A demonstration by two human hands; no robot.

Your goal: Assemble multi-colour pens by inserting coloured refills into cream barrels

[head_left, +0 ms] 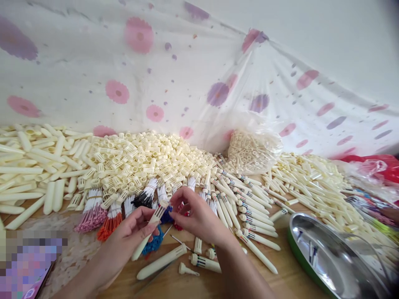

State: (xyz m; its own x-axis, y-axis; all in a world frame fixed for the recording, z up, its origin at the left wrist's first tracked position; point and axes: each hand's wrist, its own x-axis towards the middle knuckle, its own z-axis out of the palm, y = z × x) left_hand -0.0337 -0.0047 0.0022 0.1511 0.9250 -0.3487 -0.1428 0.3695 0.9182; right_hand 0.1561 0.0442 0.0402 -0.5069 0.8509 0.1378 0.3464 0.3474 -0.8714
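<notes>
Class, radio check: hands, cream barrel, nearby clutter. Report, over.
Left fingers holding cream barrel, tilted. Right fingers near slotted end, contact unclear. Loose barrel lying nearby.

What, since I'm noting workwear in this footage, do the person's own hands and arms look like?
The left hand and the right hand are both bare, without gloves. No ring, watch or bracelet shows on either, and no sleeve covers the visible part of the forearms. I can make out no markings.
</notes>
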